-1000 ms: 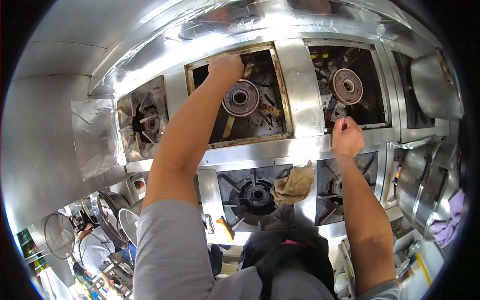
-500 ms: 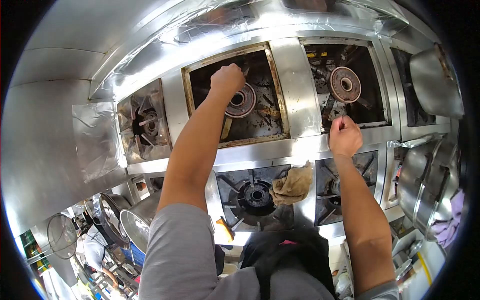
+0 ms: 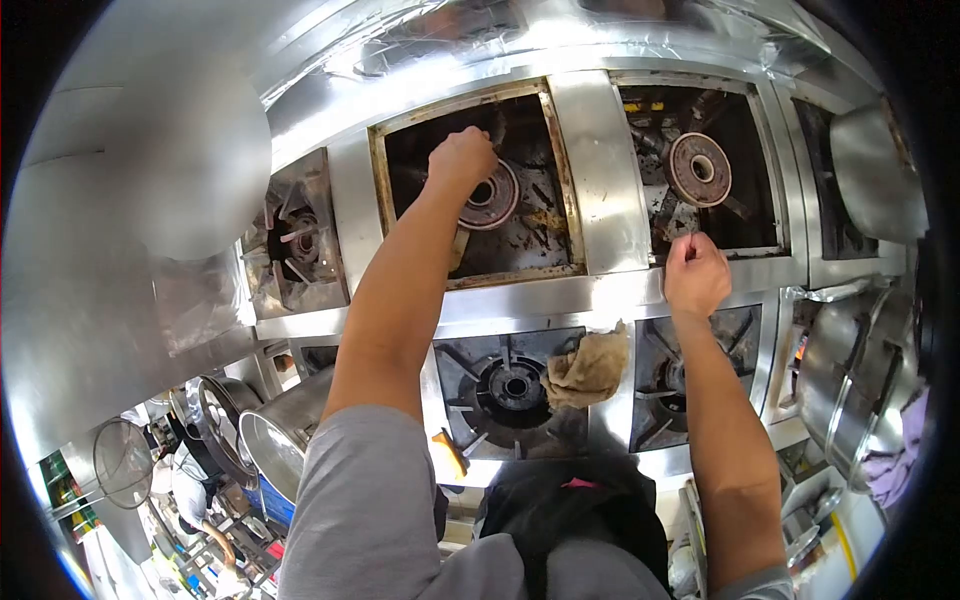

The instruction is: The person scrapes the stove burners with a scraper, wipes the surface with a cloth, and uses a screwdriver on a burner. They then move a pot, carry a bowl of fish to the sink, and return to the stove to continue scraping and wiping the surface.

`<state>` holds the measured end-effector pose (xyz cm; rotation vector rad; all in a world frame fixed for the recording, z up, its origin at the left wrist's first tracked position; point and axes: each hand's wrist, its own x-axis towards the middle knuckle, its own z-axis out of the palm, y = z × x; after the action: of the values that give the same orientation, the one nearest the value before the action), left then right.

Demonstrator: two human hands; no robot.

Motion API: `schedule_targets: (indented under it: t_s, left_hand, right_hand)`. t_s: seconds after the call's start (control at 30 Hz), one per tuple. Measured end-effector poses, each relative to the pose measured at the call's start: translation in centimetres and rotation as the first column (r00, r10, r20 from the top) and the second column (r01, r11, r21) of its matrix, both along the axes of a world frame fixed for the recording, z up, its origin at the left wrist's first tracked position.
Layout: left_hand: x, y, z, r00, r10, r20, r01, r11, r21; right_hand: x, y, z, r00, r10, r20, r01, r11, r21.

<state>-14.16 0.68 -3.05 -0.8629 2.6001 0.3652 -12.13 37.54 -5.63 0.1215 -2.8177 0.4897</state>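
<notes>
My left hand (image 3: pixel 463 157) is closed in a fist over the open well of the back left stove. Just below it sits a round rusty burner (image 3: pixel 508 201), partly covered by my wrist. Whatever these fingers hold, if anything, is hidden. My right hand (image 3: pixel 698 278) is also curled closed, at the front edge of the back right well, and I cannot make out anything in it. A second round burner (image 3: pixel 699 169) stands above that hand, apart from it. Dark debris and scraps lie on the floor of both wells.
A crumpled brown cloth (image 3: pixel 587 370) lies on the front middle burner grate (image 3: pixel 480 365). An orange-handled tool (image 3: pixel 449 454) rests at the front edge. Metal pots (image 3: pixel 285 430) stand at the left, more at the right. Another person (image 3: pixel 190 490) is at lower left.
A blurred pale round shape has appeared at upper left, close to the camera. The view has shifted slightly. Both hands stay closed in nearly the same places.
</notes>
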Motion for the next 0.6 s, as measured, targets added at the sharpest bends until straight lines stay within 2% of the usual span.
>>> schedule_targets:
  t_s: [0.1, 0.2, 0.23, 0.27, 0.33, 0.37, 0.4, 0.43, 0.47, 0.5, 0.53, 0.57, 0.6]
  left_hand:
    - [0.3, -0.3, -2.4, 0.992, -0.074, -0.099, 0.078, 0.996, 0.033]
    - [-0.9, -1.2, -4.7, 0.991, -0.067, -0.115, 0.074, 0.996, 0.055]
    - [-1.1, -0.5, -2.2, 0.995, 0.092, -0.025, -0.087, 0.985, 0.151]
    - [-0.7, -0.3, -2.2, 0.995, 0.099, -0.025, -0.094, 0.984, 0.154]
    - [-0.7, -1.0, -3.7, 0.965, 0.114, -0.236, -0.061, 0.973, 0.222]
    - [-3.3, -5.5, -12.4, 0.942, -0.246, -0.227, 0.263, 0.964, 0.047]
    - [-3.8, -6.4, -12.2, 0.942, -0.243, -0.231, 0.260, 0.965, 0.045]
    - [-3.6, -7.3, -12.1, 0.985, -0.008, -0.174, 0.065, 0.944, 0.324]
    - [-3.2, -8.3, -12.1, 0.977, 0.205, -0.057, -0.138, 0.815, 0.563]
    - [-2.1, -8.4, -10.4, 0.943, 0.328, -0.062, -0.214, 0.736, 0.642]
    - [-1.5, -8.9, -10.4, 0.949, 0.308, -0.067, -0.216, 0.791, 0.572]
    - [-1.2, -8.4, -8.1, 0.977, -0.212, 0.009, 0.206, 0.956, 0.207]
    - [-1.0, -7.6, -4.9, 0.747, -0.608, 0.267, 0.651, 0.752, -0.109]
  right_hand:
    - [0.3, -0.4, 0.1, 1.000, -0.004, -0.023, 0.003, 1.000, -0.011]
    - [0.4, -0.5, 0.1, 1.000, -0.014, -0.011, 0.014, 0.999, -0.033]
    - [0.4, -0.5, 0.0, 0.999, -0.032, -0.009, 0.032, 0.999, 0.000]
    - [0.4, -0.4, 0.1, 0.998, -0.054, -0.014, 0.054, 0.998, 0.027]
    - [0.2, -0.1, -0.1, 0.999, -0.038, -0.014, 0.038, 0.999, -0.003]
    - [0.2, 0.0, -0.2, 1.000, -0.026, -0.003, 0.026, 0.999, -0.033]
    - [0.2, -0.2, 0.0, 1.000, -0.022, -0.007, 0.022, 0.999, -0.033]
    - [0.4, -0.4, 0.0, 0.999, -0.050, 0.004, 0.050, 0.999, -0.007]
    - [0.4, -0.5, 0.1, 0.997, -0.079, 0.010, 0.079, 0.997, 0.019]
    - [0.1, -0.5, 0.1, 0.997, -0.077, 0.002, 0.077, 0.997, 0.019]
    - [0.1, -0.4, 0.0, 0.997, -0.074, 0.022, 0.074, 0.997, 0.006]
    - [0.2, -0.2, -0.2, 0.997, -0.070, 0.045, 0.071, 0.997, -0.004]
    - [0.1, -0.2, -0.4, 0.997, -0.068, 0.043, 0.068, 0.998, -0.002]
